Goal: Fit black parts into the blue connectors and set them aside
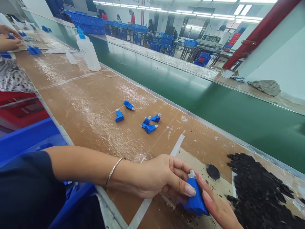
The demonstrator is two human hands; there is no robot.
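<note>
Near the bottom of the view, a blue plastic part with a pale grey tip [195, 198] is held upright between both hands. My left hand [164, 175], with a bangle on the wrist, pinches it from the left, thumb on its front face. The fingers of my right hand [218, 203] press against its right side; part of this hand falls outside the view. Farther off on the brown bench lie several similar blue parts, among them one with an angled shape [119, 116] and one on its side [151, 128].
A heap of small black pieces [257, 187] spreads at the right, beside a round black lid [213, 171]. A white squeeze bottle [88, 52] stands far left. A green conveyor belt [166, 73] runs behind the bench. Another person's hands [9, 39] work at upper left; a blue bin [78, 197] stands below.
</note>
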